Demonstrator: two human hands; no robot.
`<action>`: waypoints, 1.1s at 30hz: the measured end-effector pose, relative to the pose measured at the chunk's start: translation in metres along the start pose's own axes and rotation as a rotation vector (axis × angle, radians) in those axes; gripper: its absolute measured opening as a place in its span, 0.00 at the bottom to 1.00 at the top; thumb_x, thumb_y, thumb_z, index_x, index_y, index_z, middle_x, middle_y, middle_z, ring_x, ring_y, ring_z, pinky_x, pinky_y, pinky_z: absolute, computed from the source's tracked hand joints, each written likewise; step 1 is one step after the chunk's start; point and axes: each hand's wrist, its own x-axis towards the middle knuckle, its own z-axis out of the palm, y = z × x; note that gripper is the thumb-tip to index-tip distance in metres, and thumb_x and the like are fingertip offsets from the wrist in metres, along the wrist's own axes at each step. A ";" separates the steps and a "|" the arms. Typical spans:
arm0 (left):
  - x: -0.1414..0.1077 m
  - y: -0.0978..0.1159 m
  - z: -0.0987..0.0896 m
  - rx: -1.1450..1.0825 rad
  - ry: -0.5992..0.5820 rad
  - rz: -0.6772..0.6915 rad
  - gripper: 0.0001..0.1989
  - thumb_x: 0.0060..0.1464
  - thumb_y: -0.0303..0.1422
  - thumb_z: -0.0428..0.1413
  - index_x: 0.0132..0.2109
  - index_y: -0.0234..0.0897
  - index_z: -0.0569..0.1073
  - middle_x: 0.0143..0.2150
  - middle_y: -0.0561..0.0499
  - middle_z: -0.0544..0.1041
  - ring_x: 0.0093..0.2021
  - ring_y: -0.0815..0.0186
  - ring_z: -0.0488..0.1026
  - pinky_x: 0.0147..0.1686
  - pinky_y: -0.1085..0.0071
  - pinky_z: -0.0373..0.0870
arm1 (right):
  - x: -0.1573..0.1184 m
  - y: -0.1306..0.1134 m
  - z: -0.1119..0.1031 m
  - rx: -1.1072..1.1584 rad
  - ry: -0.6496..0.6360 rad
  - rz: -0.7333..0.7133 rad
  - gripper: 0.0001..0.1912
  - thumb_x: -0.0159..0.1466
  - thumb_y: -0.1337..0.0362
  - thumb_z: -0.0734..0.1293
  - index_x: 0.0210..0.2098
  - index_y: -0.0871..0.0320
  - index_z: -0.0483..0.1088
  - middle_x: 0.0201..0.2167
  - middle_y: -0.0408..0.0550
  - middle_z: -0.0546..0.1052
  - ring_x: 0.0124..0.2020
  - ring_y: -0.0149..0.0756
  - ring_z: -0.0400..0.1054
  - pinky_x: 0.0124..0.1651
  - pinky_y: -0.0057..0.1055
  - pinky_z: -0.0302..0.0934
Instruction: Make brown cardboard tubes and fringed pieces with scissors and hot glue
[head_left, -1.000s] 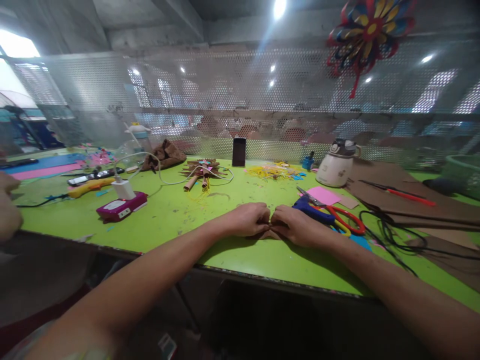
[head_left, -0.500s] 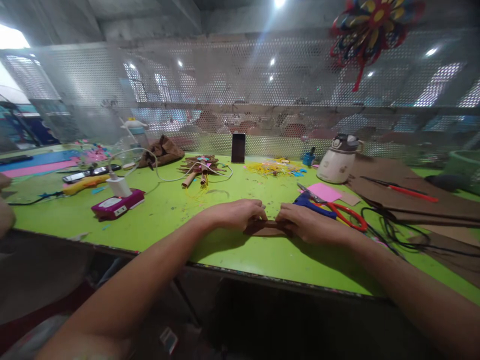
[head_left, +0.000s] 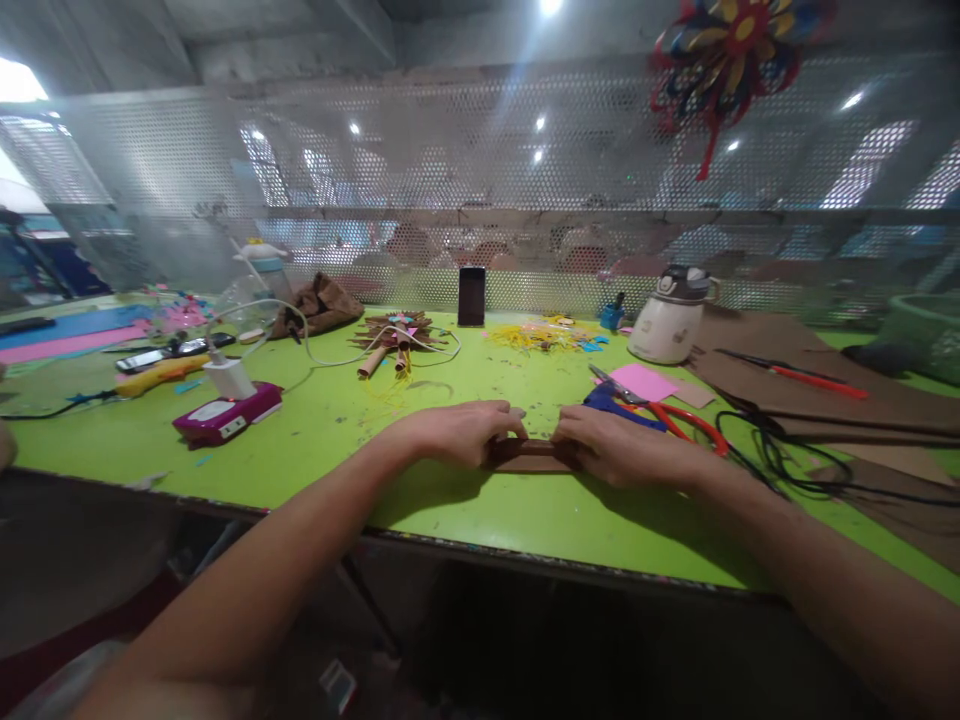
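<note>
A brown paper strip (head_left: 534,458), partly rolled or folded along its far edge, lies on the green table (head_left: 480,515) near the front edge. My left hand (head_left: 472,432) pinches its left end with curled fingers. At the right end, the fingers of my right hand (head_left: 606,442) are closed on the same paper. A short gap separates the two hands, and the paper's middle shows there. Scissors with a red and blue handle (head_left: 686,425) lie just beyond my right hand.
Brown paper sheets (head_left: 750,340), a black cable (head_left: 787,465) and a white jug (head_left: 666,320) are at the right. Farther back stand a phone (head_left: 472,296) and rolled brown pieces (head_left: 373,362). At left are a purple power socket (head_left: 229,412) and a yellow glue gun (head_left: 161,376).
The view has shifted slightly, so the table items appear a little farther left. My hands keep their hold on the brown paper, with slightly more of its middle showing between them.
</note>
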 end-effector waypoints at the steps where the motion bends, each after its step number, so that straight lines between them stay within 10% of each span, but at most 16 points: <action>1: 0.001 0.001 0.001 0.012 0.022 0.006 0.13 0.50 0.26 0.51 0.44 0.38 0.72 0.36 0.49 0.68 0.34 0.65 0.66 0.32 0.72 0.61 | 0.001 -0.002 0.000 -0.011 0.021 0.006 0.06 0.61 0.72 0.60 0.34 0.58 0.67 0.33 0.48 0.68 0.34 0.35 0.63 0.35 0.30 0.55; 13: 0.018 0.005 0.023 0.077 0.226 0.003 0.07 0.57 0.33 0.50 0.34 0.36 0.68 0.34 0.48 0.71 0.32 0.66 0.67 0.32 0.72 0.61 | 0.019 -0.016 0.015 -0.140 0.134 0.041 0.08 0.66 0.65 0.60 0.33 0.60 0.69 0.32 0.51 0.71 0.33 0.36 0.64 0.33 0.30 0.52; 33: -0.006 0.005 -0.004 -0.006 -0.013 0.001 0.18 0.44 0.18 0.48 0.43 0.39 0.68 0.37 0.52 0.66 0.33 0.68 0.64 0.33 0.74 0.59 | -0.001 0.004 0.002 -0.031 0.008 -0.056 0.12 0.56 0.80 0.59 0.32 0.57 0.64 0.33 0.46 0.66 0.33 0.34 0.61 0.33 0.29 0.52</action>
